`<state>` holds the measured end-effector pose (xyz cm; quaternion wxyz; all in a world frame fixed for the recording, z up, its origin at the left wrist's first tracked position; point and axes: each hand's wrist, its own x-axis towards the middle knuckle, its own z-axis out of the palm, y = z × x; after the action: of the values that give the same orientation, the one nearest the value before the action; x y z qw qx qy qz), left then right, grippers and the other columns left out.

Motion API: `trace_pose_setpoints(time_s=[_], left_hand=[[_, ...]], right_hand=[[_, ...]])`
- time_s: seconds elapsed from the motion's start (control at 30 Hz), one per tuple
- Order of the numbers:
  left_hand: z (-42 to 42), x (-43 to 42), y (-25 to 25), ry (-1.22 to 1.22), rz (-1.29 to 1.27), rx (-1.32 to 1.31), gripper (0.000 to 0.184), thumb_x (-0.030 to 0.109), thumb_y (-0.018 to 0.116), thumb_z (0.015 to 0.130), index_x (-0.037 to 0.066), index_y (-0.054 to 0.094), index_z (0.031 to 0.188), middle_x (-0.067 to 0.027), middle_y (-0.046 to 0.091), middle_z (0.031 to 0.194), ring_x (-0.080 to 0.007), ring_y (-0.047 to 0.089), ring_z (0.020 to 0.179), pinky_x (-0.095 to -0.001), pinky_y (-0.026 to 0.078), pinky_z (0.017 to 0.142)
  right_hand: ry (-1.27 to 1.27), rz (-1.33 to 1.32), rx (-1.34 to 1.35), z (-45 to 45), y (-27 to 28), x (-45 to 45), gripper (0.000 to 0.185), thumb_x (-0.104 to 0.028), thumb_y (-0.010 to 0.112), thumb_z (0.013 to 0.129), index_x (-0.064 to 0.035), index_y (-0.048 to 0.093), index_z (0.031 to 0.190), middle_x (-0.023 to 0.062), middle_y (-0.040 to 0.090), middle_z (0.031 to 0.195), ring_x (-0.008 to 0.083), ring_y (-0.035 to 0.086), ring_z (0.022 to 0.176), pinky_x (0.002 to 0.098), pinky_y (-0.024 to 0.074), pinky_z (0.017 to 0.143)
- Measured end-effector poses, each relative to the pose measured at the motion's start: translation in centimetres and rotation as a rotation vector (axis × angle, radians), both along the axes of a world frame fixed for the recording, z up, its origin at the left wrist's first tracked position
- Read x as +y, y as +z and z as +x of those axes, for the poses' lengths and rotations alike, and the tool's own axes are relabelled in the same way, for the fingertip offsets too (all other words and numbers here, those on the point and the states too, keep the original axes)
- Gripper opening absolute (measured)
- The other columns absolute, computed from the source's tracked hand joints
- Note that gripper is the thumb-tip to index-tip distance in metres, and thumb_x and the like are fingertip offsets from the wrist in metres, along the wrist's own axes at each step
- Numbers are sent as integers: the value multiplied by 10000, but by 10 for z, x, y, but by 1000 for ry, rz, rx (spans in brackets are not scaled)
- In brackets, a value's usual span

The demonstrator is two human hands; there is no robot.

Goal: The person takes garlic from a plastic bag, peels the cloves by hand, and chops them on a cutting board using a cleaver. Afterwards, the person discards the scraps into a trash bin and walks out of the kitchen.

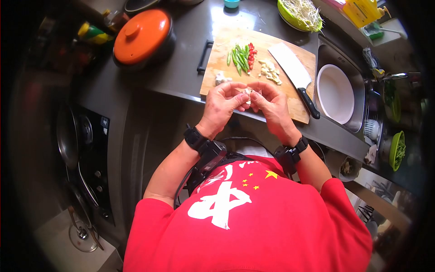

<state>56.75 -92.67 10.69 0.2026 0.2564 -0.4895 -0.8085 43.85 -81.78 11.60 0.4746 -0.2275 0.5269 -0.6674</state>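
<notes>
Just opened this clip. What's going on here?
A person is working a small pale piece, possibly garlic, between the fingertips of the left hand and right hand, over the near edge of a wooden cutting board. On the board lie cut green strips, red bits and pale slices. A cleaver lies to their right, its black handle toward the person; neither hand touches it. Another whitish lump sits beside the left hand.
</notes>
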Motion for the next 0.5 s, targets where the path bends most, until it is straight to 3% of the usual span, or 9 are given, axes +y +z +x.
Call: trace_pose_setpoints(time_s=[0.13, 0.23, 0.33, 0.5], left_hand=[[-1, -2, -1, -29, -19, -36, 185, 56, 686, 884, 7, 585, 1031, -77, 688, 871, -121, 665, 741, -219, 521, 646], [-7, -1, -1, -17, -29, -53, 170, 59, 695, 877, 3, 586, 995, -78, 687, 853, -119, 661, 723, -223, 525, 637], [-14, 0, -2, 29, -33, -67, 158, 52, 689, 875, -24, 600, 981, -91, 688, 828, -123, 657, 706, -232, 535, 633], [-23, -4, -14, 28, -61, -108, 136, 53, 661, 901, -19, 605, 1002, -90, 685, 890, -131, 672, 763, -230, 547, 688]], right_hand=[[186, 96, 81, -16, -1, 4, 247, -128, 643, 930, 21, 639, 1127, 23, 651, 821, 54, 550, 694, 195, 442, 612], [107, 59, -8, -12, -5, 2, 213, -119, 636, 931, 17, 656, 1094, 21, 660, 823, 51, 555, 682, 196, 446, 592], [-78, 119, 167, -3, -15, 3, 192, -122, 632, 932, 18, 672, 1057, 21, 670, 806, 52, 558, 658, 199, 448, 564], [-207, 168, 177, -12, -26, -1, 149, -99, 622, 922, 16, 693, 985, 22, 686, 779, 46, 553, 628, 198, 449, 545]])
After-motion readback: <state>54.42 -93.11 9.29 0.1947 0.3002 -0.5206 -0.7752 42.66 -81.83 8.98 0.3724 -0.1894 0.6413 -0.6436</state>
